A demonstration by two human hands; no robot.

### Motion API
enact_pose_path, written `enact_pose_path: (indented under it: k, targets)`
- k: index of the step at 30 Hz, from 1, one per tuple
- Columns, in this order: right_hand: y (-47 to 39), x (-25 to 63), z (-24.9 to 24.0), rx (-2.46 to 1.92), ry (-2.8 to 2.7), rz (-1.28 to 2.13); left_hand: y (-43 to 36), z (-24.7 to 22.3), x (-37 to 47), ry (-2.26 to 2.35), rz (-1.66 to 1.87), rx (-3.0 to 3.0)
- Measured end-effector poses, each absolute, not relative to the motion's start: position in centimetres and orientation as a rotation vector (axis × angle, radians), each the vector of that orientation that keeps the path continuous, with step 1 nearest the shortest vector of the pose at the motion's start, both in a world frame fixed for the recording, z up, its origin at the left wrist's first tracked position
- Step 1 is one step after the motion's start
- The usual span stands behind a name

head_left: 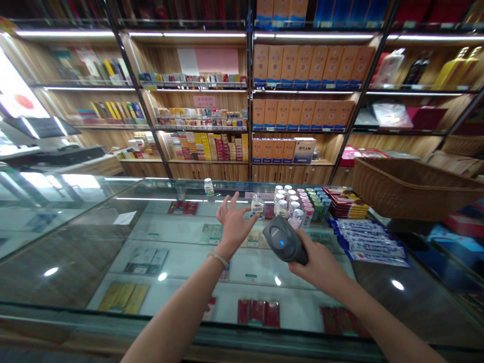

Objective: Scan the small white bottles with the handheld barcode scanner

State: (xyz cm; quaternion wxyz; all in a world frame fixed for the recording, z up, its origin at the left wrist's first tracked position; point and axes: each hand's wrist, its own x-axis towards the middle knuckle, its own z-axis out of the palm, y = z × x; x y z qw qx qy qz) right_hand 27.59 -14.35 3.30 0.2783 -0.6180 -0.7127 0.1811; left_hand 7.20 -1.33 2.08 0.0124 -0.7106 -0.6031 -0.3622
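My right hand [315, 262] is wrapped round a dark grey handheld scanner [283, 239] with a small blue light. My left hand [234, 222], with a beaded bracelet on the wrist, has its fingers spread above the glass counter. Its thumb and fingers are nearest to a small clear-topped bottle [257, 205], and no grip on it shows. A similar white-capped bottle [208, 187] stands apart, farther back and to the left. Several white-capped bottles [291, 199] stand in rows behind the scanner, beside pink, green and blue ones.
The glass counter [181, 287] shows packets beneath its top. To the right lie red boxes [350, 201], blue-white packets [368, 242] and a wicker basket [408, 189]. Stocked shelves [207, 128] rise behind; a black device [71, 156] is at left.
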Motion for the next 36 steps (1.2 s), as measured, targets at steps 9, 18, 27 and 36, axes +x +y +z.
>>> enact_pose_path:
  k: [9,18,27,36]
  targets:
    - [-14.6,27.3,3.6,-1.638,-1.934,0.489,-1.4,2.2,7.1,-1.873,-1.136,-2.214]
    - [-14.6,27.3,3.6,-1.633,-1.935,0.498,-1.3,2.1,7.0,-1.857,-1.128,-2.21]
    - [-14.4,27.4,3.2,-1.672,-2.05,0.335,-1.2,2.0,7.0,-1.852,-1.121,-2.215]
    - [-14.0,26.8,2.0,-1.735,-2.384,0.009,-1.2,2.3,6.9,-1.859,-1.138,-2.206]
